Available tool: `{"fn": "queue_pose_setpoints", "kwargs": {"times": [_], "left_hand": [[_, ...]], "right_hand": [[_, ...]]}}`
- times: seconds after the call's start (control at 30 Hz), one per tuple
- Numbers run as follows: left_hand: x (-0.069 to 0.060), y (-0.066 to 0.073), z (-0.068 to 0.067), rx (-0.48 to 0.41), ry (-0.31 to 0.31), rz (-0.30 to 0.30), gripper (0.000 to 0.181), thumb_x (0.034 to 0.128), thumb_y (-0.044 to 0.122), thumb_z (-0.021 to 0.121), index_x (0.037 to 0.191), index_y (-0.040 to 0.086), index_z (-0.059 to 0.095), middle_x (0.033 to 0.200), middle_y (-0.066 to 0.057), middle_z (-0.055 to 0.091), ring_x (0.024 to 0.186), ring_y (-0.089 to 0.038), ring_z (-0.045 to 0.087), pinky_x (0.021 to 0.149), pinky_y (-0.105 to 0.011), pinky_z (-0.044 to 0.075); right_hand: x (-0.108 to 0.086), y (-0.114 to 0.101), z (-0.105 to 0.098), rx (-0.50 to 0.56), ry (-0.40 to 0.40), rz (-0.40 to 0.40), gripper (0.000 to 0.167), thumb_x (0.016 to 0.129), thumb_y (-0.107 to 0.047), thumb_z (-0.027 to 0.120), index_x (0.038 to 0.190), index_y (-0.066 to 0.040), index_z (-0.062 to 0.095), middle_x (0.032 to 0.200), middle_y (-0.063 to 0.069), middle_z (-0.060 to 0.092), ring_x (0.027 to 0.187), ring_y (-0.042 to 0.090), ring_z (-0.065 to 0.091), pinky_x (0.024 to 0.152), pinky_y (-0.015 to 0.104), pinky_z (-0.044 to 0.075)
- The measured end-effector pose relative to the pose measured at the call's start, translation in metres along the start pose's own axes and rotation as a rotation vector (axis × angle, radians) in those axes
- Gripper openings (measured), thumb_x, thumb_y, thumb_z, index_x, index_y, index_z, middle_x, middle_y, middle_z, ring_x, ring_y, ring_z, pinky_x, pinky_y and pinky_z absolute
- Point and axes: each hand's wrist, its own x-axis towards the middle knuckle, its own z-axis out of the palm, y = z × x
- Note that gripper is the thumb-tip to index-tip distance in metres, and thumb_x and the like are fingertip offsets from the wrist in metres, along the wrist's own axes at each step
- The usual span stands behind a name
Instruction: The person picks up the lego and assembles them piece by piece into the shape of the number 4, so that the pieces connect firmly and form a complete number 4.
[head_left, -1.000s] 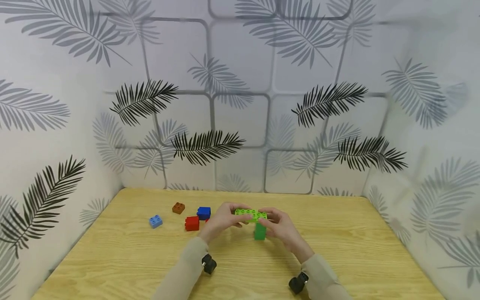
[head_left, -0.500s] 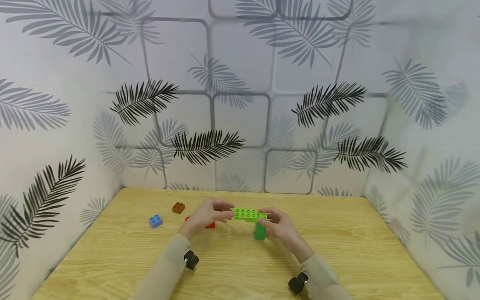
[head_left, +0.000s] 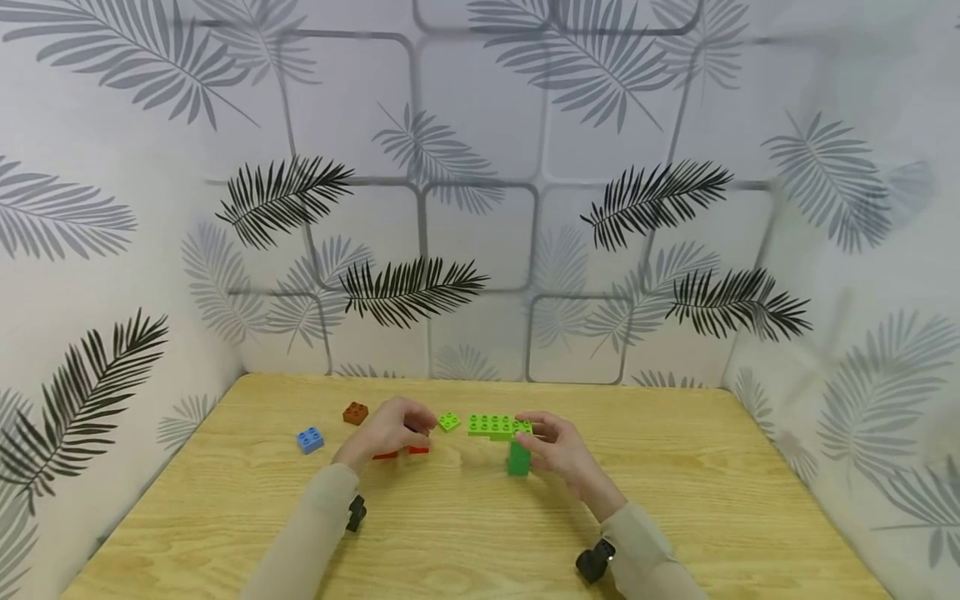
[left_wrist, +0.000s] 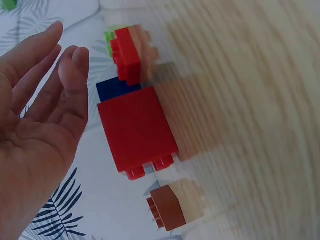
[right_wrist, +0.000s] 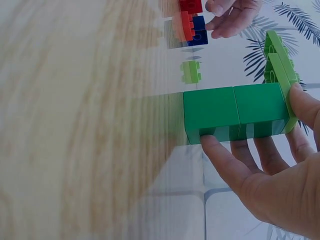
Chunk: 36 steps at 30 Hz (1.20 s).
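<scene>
In the head view my left hand [head_left: 390,427] hovers over the red bricks [head_left: 418,448]. The left wrist view has its fingers loosely bent and holding nothing, beside a large red brick [left_wrist: 137,127], a smaller red brick [left_wrist: 129,55] and a partly hidden dark blue brick [left_wrist: 115,90]. My right hand [head_left: 562,454] holds an upright stack of two green bricks [right_wrist: 210,112], with the thumb near the top and fingers along the side. Across the stack's top lies a long lime brick [head_left: 491,426], jutting out to the left with another lime piece under it.
A small lime brick [head_left: 448,422] lies on the wooden table [head_left: 465,533] between the hands. Farther left are a brown brick [head_left: 356,412] and a light blue brick [head_left: 310,440]. A leaf-patterned wall [head_left: 480,333] stands behind the table.
My left hand has let go of the long lime brick and moved left, over the red bricks. The small lime brick has come into sight. My right hand stays at the green stack.
</scene>
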Motion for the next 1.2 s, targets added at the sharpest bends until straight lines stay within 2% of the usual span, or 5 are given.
{"fn": "queue_pose_setpoints", "kwargs": {"times": [0.3, 0.63, 0.83, 1.0, 1.2], "left_hand": [[0.005, -0.005, 0.002, 0.142, 0.005, -0.104, 0.03, 0.084, -0.001, 0.074, 0.114, 0.003, 0.072, 0.109, -0.008, 0.07, 0.096, -0.022, 0.062, 0.086, -0.039, 0.053], [0.007, -0.007, 0.006, 0.234, -0.017, -0.124, 0.037, 0.0774, -0.003, 0.079, 0.113, 0.005, 0.073, 0.112, -0.007, 0.07, 0.104, -0.025, 0.062, 0.093, -0.042, 0.052], [0.011, -0.01, 0.009, 0.294, -0.031, -0.098, 0.04, 0.0743, -0.002, 0.081, 0.112, 0.008, 0.074, 0.109, -0.005, 0.071, 0.097, -0.022, 0.062, 0.085, -0.038, 0.054], [0.012, -0.013, 0.007, 0.255, -0.02, -0.107, 0.036, 0.0746, 0.003, 0.083, 0.109, 0.011, 0.075, 0.109, -0.002, 0.071, 0.095, -0.019, 0.061, 0.084, -0.037, 0.053], [0.011, -0.012, 0.006, 0.142, -0.007, -0.056, 0.038, 0.0784, 0.011, 0.08, 0.116, 0.011, 0.073, 0.114, -0.004, 0.07, 0.1, -0.021, 0.061, 0.088, -0.041, 0.051]], "right_hand": [[-0.001, 0.001, 0.001, -0.006, -0.01, 0.003, 0.046, 0.093, -0.026, 0.068, 0.135, -0.011, 0.058, 0.133, 0.016, 0.058, 0.111, 0.021, 0.061, 0.087, 0.045, 0.056], [-0.001, 0.0, 0.001, -0.015, -0.005, -0.001, 0.04, 0.094, -0.025, 0.067, 0.132, -0.015, 0.06, 0.136, 0.017, 0.055, 0.113, 0.024, 0.059, 0.086, 0.045, 0.056], [-0.002, 0.002, 0.0, -0.01, -0.004, 0.001, 0.042, 0.095, -0.025, 0.066, 0.135, -0.014, 0.058, 0.138, 0.015, 0.054, 0.119, 0.026, 0.057, 0.089, 0.048, 0.054], [-0.002, 0.001, 0.0, -0.015, -0.003, -0.004, 0.042, 0.095, -0.026, 0.066, 0.135, -0.015, 0.059, 0.139, 0.015, 0.054, 0.122, 0.027, 0.056, 0.092, 0.051, 0.053], [-0.002, 0.0, 0.001, -0.016, 0.011, 0.013, 0.038, 0.095, -0.025, 0.066, 0.132, -0.018, 0.061, 0.137, 0.014, 0.055, 0.119, 0.026, 0.057, 0.091, 0.049, 0.053]]}}
